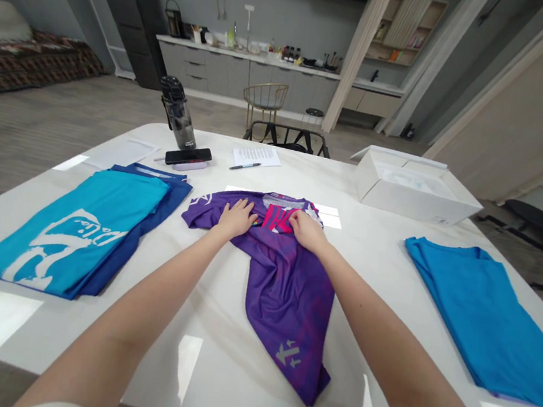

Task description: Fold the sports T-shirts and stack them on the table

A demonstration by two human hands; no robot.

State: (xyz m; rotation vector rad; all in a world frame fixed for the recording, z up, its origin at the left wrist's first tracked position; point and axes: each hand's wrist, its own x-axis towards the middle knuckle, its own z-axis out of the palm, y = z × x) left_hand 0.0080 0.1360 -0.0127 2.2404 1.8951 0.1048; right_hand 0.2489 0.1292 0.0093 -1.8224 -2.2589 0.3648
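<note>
A purple jersey (pixel 285 286) with pink patches and light lettering lies crumpled on the white table, its lower end trailing toward me. My left hand (pixel 238 218) rests flat on its upper left part, fingers spread. Near the pink patch at the upper right, my right hand (pixel 307 229) is closed, pinching the fabric of the jersey. To the left are folded garments: a light blue shirt (pixel 98 213) with white lettering on top of a dark blue shirt (pixel 166 199). Over on the right lies a folded blue shirt (pixel 483 314).
A white box (pixel 409 189) with its lid up stands at the back right of the table (pixel 213 330). Toward the back left are a water bottle (pixel 180 116), a black phone (pixel 188 156), a pen (pixel 245 166) and paper sheets (pixel 258 155). Chairs stand beyond the far edge.
</note>
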